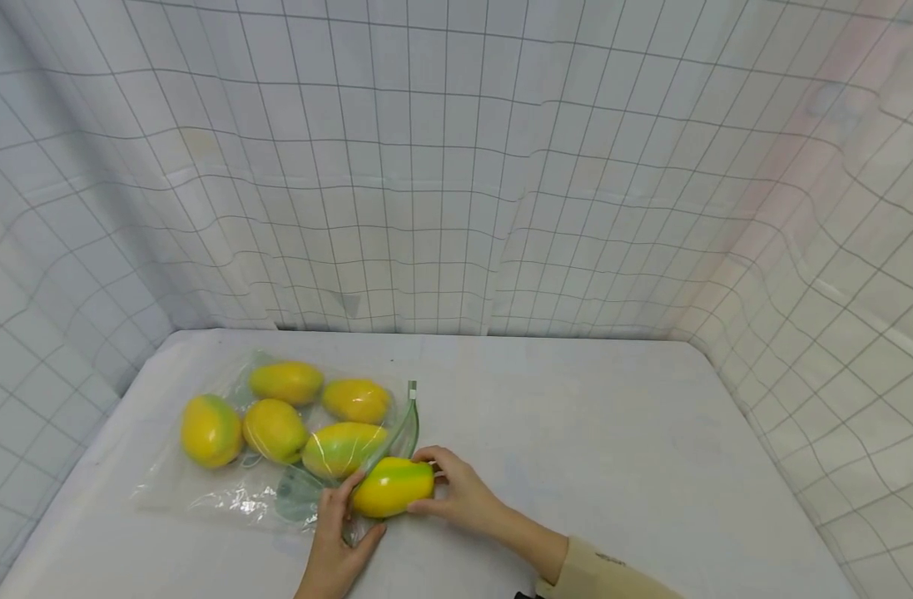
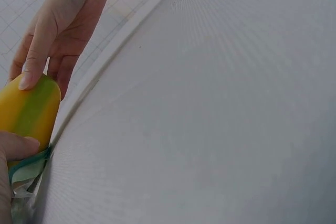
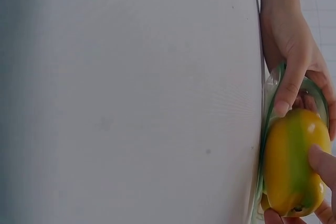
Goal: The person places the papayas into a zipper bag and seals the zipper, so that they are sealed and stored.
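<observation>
A yellow-green mango (image 1: 394, 489) lies at the mouth of a clear zip bag (image 1: 224, 502). My right hand (image 1: 462, 497) grips its right end between thumb and fingers. At the bag's opening, my left hand (image 1: 334, 532) holds the green-edged rim, its fingertips close against the mango's left end. In the right wrist view, the green rim (image 3: 266, 124) runs along the mango and past the left thumb. Several more mangoes, among them one at the far left (image 1: 211, 431), lie inside the bag. The left wrist view shows the right thumb pressed on the mango's end.
The bag lies flat on the left half of a white-covered table (image 1: 613, 449). A white slider (image 1: 413, 389) sits at the upper end of its opening. Grid-patterned curtains (image 1: 441, 208) hang behind the table and along both sides.
</observation>
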`<state>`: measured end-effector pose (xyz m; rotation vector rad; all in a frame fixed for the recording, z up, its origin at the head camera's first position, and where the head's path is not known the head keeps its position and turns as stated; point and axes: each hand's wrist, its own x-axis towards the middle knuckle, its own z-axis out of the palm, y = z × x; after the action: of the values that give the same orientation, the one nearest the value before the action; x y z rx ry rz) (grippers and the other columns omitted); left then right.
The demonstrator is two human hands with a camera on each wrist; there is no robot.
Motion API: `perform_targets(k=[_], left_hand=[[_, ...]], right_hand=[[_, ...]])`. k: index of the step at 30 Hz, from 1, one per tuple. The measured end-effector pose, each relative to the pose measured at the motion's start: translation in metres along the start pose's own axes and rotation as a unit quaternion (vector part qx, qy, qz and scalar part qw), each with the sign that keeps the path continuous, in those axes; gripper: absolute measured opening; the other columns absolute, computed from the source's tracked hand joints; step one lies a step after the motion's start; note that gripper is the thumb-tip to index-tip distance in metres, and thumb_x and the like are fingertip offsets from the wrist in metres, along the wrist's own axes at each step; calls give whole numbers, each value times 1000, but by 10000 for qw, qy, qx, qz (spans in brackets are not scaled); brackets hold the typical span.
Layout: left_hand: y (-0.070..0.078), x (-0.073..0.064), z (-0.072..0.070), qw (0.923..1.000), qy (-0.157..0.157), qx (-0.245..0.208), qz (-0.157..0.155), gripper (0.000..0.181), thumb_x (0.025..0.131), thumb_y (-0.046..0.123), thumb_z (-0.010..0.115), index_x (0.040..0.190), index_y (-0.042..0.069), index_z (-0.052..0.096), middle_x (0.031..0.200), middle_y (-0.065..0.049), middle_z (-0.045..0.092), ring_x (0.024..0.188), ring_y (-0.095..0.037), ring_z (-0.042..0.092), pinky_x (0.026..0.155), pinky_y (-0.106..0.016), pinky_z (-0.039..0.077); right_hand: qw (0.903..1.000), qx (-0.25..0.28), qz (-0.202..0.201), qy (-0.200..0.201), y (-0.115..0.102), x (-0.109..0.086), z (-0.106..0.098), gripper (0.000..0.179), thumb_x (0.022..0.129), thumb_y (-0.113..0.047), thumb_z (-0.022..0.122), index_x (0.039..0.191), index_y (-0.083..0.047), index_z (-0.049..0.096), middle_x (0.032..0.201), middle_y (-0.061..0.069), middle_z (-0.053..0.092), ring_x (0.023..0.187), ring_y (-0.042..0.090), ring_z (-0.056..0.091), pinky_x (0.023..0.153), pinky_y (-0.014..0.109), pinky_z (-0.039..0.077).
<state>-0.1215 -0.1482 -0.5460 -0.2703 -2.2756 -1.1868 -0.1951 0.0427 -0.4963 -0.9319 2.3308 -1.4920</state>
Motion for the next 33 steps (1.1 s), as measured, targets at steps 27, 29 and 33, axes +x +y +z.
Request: perform_targets(k=[27,29,33], left_hand=[[0,1,-2,9980,372,-230,465,83,47,-14,79,123,-3,48,82,-7,32,74,-6,30,64,-18,29],[0,0,-2,9978,390,-241,481,82,47,-15,79,122,-3,48,82,-7,32,73,-6,30,63,-18,29],[0,1,-2,9978,391,-237,477,81,48,-15,78,122,-3,49,84,-7,34,73,-6,31,62,-18,30]], right_hand=[[9990,-124,396,135,-2,8,13,48,77,-27,72,114,-11,47,111,0,54,96,7,53,81,20,46],[9989,-99,428,140,-2,9,14,47,78,-27,72,114,-11,47,112,0,54,96,8,53,81,21,46],[9989,-42,430,169,-3,10,14,45,78,-25,72,113,-11,47,111,0,55,97,9,53,81,21,46]])
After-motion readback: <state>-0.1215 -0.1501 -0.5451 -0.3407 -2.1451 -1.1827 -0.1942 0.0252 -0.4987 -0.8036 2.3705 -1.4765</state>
